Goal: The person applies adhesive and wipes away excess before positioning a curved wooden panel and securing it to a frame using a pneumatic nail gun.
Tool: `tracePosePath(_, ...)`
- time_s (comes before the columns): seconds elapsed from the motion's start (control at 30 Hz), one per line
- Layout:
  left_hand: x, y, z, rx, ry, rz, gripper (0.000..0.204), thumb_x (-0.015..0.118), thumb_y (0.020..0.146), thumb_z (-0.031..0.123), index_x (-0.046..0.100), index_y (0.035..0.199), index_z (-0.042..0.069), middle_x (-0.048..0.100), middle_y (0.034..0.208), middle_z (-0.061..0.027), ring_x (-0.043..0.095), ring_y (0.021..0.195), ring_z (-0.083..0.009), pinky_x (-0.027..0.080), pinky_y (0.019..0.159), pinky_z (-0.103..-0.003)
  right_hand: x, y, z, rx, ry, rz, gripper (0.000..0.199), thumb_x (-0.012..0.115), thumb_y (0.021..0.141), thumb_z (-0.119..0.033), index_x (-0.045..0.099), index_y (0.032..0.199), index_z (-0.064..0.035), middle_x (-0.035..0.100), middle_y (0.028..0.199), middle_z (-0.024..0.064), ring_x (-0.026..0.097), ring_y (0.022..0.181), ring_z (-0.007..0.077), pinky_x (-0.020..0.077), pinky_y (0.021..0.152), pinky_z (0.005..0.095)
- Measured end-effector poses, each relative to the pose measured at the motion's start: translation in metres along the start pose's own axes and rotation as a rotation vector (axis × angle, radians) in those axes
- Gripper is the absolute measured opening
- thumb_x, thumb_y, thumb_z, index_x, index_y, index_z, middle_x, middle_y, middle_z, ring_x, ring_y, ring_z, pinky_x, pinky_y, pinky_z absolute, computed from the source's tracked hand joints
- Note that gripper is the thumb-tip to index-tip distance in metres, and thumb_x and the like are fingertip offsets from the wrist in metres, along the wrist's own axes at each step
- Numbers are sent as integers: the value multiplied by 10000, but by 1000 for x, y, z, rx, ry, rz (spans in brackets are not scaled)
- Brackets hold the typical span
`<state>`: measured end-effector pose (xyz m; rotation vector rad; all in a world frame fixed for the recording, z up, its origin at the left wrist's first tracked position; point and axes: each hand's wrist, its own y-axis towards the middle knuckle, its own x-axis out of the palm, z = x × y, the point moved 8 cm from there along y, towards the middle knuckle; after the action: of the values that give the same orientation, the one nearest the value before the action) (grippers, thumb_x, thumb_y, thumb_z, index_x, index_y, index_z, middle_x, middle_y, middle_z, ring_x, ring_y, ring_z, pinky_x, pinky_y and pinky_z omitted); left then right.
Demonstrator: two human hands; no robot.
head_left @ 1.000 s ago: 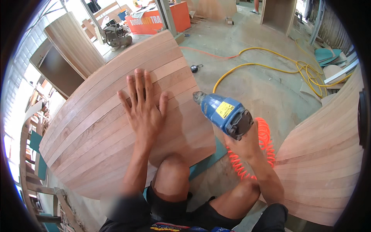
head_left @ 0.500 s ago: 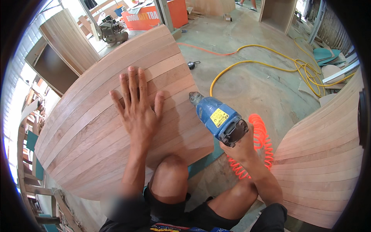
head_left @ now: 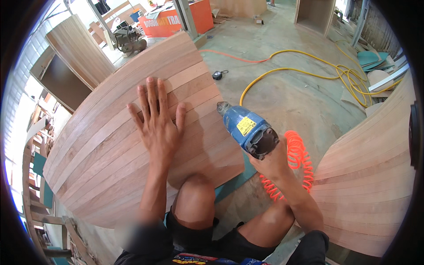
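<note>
A wide curved panel (head_left: 110, 132) of pale wooden strips lies tilted in front of me, against my left knee. On its face rests my left hand (head_left: 160, 126), flat with the fingers spread and holding nothing. My right hand (head_left: 271, 161) grips a blue pneumatic nail gun (head_left: 245, 126) with a yellow label. The gun's nose sits at the panel's right edge; whether it touches the wood I cannot tell. An orange coiled air hose (head_left: 304, 154) hangs behind my right hand. The gun's handle is mostly hidden by its body and my fingers.
A second curved strip panel (head_left: 366, 176) stands at the right. A yellow hose (head_left: 304, 53) loops over the floor, near a small black tape measure (head_left: 217, 75). Behind stand an air compressor (head_left: 129, 43), a wooden cabinet (head_left: 313, 15) and an orange counter (head_left: 176, 22).
The nail gun and my right hand have shifted slightly up and left. My left hand stays flat on the panel, almost unmoved.
</note>
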<state>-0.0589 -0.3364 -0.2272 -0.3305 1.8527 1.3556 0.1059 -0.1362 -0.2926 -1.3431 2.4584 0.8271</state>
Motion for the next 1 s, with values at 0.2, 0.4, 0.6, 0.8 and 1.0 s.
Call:
tracePosePath(0.2,-2,-2,-7,-5,-24,19,695,482,987,493,328,1564,139,228,1656,-48,152,1539,-256,25,1232,-530,-20,-14,-2,-19,115,176,355,791,625,-65,666,950,4,697,789,178,710,800,381,553,709,408)
tracePosePath(0.4,-9,-3,1,-21,-63,11,701,508,973,470,336,1560,128,226,1654,-64,145,1539,-272,12,1237,-524,-18,-24,-7,-45,-14,40,181,745,698,-74,659,847,-19,675,742,179,688,724,378,537,646,421)
tracePosePath(0.6,-5,-46,29,153,-117,-59,730,534,966,444,315,1558,77,204,1652,-127,113,1542,-312,1,1237,-525,-12,-35,-4,-33,-5,-17,149,725,737,-135,639,779,-20,643,685,192,655,675,393,518,608,449)
tracePosePath(0.8,2,-70,32,192,-149,-129,763,556,945,443,309,1554,54,198,1654,-131,105,1543,-315,-15,1236,-526,-5,-40,-3,-89,-91,-8,167,731,729,-143,630,770,-17,624,646,173,631,629,393,508,590,444)
tracePosePath(1.0,5,-66,34,162,-163,-107,750,541,949,450,319,1551,60,199,1656,-118,114,1544,-290,-18,1237,-524,-8,-41,-4,-24,-41,-34,189,747,730,-145,629,807,-19,622,639,155,629,612,372,501,588,426)
